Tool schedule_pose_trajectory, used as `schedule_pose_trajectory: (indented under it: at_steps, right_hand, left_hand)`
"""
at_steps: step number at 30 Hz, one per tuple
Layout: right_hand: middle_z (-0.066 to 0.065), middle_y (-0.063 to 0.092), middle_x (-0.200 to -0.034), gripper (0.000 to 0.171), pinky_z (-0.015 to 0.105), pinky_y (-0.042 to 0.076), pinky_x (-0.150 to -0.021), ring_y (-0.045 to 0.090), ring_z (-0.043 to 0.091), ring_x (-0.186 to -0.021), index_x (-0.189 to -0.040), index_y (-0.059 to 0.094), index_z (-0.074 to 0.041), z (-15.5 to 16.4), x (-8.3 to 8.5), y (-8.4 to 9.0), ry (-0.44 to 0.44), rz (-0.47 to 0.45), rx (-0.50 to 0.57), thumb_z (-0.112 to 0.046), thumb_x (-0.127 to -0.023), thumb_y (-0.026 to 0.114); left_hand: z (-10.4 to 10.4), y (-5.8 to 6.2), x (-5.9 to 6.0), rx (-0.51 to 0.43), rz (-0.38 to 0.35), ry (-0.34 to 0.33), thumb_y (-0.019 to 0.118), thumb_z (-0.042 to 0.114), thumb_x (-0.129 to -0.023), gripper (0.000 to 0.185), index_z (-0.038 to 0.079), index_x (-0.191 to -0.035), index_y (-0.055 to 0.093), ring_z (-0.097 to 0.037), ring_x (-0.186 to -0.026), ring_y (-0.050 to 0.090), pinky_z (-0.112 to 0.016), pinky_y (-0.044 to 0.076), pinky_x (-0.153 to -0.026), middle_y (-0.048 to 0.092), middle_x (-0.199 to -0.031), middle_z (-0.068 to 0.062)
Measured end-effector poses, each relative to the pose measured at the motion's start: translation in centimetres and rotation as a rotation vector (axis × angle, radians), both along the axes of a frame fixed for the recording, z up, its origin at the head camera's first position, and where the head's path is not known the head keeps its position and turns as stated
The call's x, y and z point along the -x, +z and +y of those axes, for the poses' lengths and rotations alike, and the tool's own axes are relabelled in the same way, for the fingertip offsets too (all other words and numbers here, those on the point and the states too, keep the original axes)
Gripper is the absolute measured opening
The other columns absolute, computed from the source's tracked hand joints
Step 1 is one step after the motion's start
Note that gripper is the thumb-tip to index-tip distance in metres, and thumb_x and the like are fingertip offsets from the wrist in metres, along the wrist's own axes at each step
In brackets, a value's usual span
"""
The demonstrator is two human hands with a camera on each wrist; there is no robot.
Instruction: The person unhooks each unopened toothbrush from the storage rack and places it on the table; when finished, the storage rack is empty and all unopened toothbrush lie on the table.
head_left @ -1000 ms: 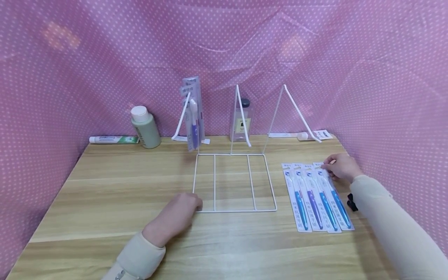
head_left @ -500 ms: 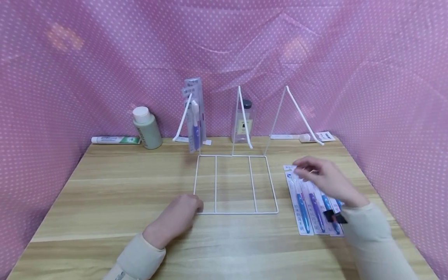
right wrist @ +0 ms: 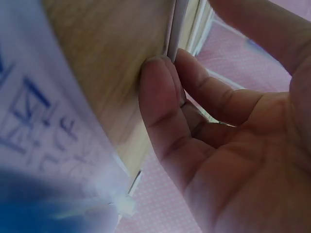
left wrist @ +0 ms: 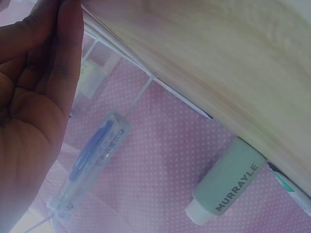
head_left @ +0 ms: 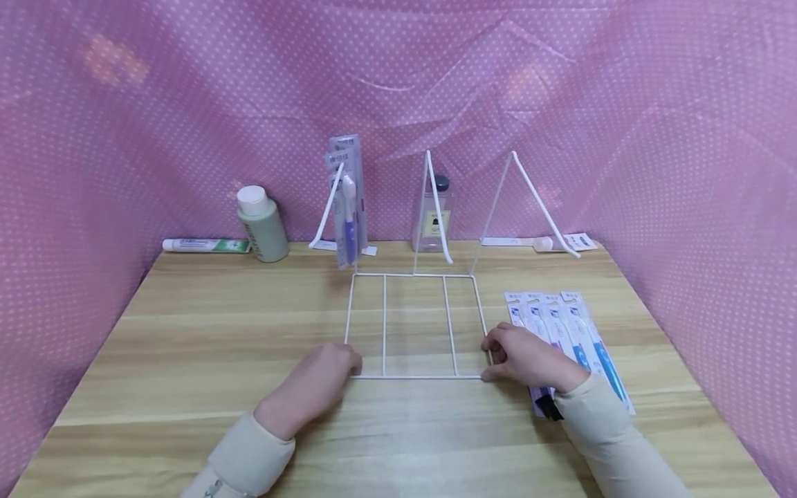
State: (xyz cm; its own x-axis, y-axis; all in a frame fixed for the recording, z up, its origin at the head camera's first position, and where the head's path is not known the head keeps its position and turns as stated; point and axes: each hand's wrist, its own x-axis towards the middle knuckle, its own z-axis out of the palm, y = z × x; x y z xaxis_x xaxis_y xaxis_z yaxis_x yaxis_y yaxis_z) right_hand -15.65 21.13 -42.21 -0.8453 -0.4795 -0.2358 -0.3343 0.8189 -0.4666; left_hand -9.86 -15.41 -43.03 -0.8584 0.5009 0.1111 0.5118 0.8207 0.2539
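white wire rack lies mid-table: a flat base frame of three bays, with three thin uprights at the rear. left hand holds the near-left corner; right hand has fingers curled on the near-right corner, grip appearing light. one packaged toothbrush hangs on the left upright. four toothbrush packs lie flat just right of the rack.
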Motion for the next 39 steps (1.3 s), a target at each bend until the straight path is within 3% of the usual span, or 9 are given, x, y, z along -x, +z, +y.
schedule_pose_trajectory:
  at_steps: [11, 14, 16, 20, 24, 27, 29, 31, 39]
  right_hand:
    - [-0.003, 0.06, -0.091, 0.041, 0.029, 0.049, -0.075, 0.055, 0.012, -0.081, -0.109, 0.071, -0.006, -0.2, 0.0, -0.2, -0.008, 0.017, -0.001, -0.028, -0.082, 0.092]
    - [-0.003, 0.061, -0.091, 0.041, 0.029, 0.05, -0.075, 0.056, 0.011, -0.081, -0.107, 0.071, -0.007, -0.1, 0.0, -0.2, -0.015, 0.019, 0.009, -0.027, -0.08, 0.093]
    - [-0.003, 0.061, -0.091, 0.041, 0.029, 0.05, -0.075, 0.056, 0.01, -0.081, -0.107, 0.07, -0.006, 0.0, 0.0, -0.2, -0.003, 0.029, 0.017, -0.027, -0.08, 0.093]
    - [-0.003, 0.061, -0.091, 0.041, 0.029, 0.05, -0.075, 0.056, 0.01, -0.081, -0.106, 0.07, -0.007, 0.0, 0.0, -0.3, 0.001, 0.037, 0.02, -0.027, -0.079, 0.094]
    - [-0.003, 0.061, -0.092, 0.041, 0.029, 0.05, -0.076, 0.056, 0.011, -0.082, -0.107, 0.07, -0.006, 0.0, 0.1, -0.5, 0.003, 0.029, 0.02, -0.027, -0.08, 0.093]
    - [-0.004, 0.06, -0.093, 0.04, 0.028, 0.05, -0.076, 0.056, 0.011, -0.082, -0.108, 0.07, -0.007, -0.1, 0.1, -0.6, -0.002, 0.019, 0.019, -0.027, -0.081, 0.092]
    - [-0.004, 0.06, -0.092, 0.04, 0.028, 0.049, -0.075, 0.055, 0.011, -0.082, -0.108, 0.07, -0.007, 0.0, 0.1, -0.6, 0.001, 0.022, 0.016, -0.027, -0.081, 0.092]
    - [-0.005, 0.059, -0.091, 0.039, 0.028, 0.049, -0.075, 0.055, 0.011, -0.082, -0.107, 0.07, -0.007, 0.0, 0.1, -0.6, 0.002, 0.026, 0.018, -0.026, -0.081, 0.092]
    - [-0.004, 0.059, -0.09, 0.039, 0.027, 0.048, -0.074, 0.054, 0.011, -0.081, -0.108, 0.07, -0.007, 0.1, 0.2, -0.6, 0.015, 0.031, 0.029, -0.026, -0.082, 0.092]
  left_hand:
    - [-0.5, 1.2, 0.4, 0.003, -0.061, -0.089, 0.066, -0.011, -0.085, 0.023, 0.012, -0.08, 0.07, -0.011, -0.07, 0.057, -0.028, 0.052, -0.062, 0.062, -0.078, 0.001]
    - [-1.3, 3.0, 1.4, -0.034, -0.131, -0.097, 0.071, 0.003, -0.091, 0.012, 0.008, -0.1, 0.076, -0.015, -0.082, 0.065, -0.034, 0.059, -0.074, 0.068, -0.095, -0.004]
    - [-2.3, 5.1, 2.7, -0.095, -0.168, -0.035, 0.073, 0.015, -0.096, 0.021, 0.008, -0.115, 0.075, -0.017, -0.088, 0.067, -0.039, 0.06, -0.077, 0.071, -0.104, -0.005]
    - [-4.5, 10.1, 6.5, -0.322, -0.017, 0.157, 0.07, 0.026, -0.102, 0.026, 0.01, -0.121, 0.075, -0.019, -0.089, 0.069, -0.036, 0.059, -0.075, 0.076, -0.107, -0.006]
    - [-5.1, 14.3, 9.4, -0.821, 0.134, 0.329, 0.069, 0.027, -0.103, 0.026, 0.006, -0.117, 0.075, -0.016, -0.083, 0.068, -0.023, 0.057, -0.072, 0.075, -0.1, -0.006]
    - [-4.2, 15.9, 10.9, -1.255, 0.159, 0.316, 0.072, 0.023, -0.101, 0.023, 0.003, -0.112, 0.075, -0.015, -0.082, 0.069, -0.021, 0.058, -0.074, 0.074, -0.097, -0.006]
    - [-3.3, 16.3, 11.7, -1.426, 0.154, 0.279, 0.074, 0.018, -0.099, 0.017, 0.004, -0.109, 0.076, -0.016, -0.085, 0.07, -0.022, 0.06, -0.081, 0.074, -0.097, -0.006]
    - [-2.5, 16.3, 12.3, -1.501, 0.123, 0.264, 0.076, 0.014, -0.098, 0.014, 0.006, -0.109, 0.076, -0.017, -0.089, 0.07, -0.023, 0.059, -0.086, 0.074, -0.1, -0.005]
    - [-0.3, 15.7, 13.2, -1.493, 0.029, 0.362, 0.077, 0.012, -0.096, 0.021, 0.006, -0.116, 0.076, -0.015, -0.098, 0.071, -0.022, 0.06, -0.089, 0.075, -0.107, -0.002]
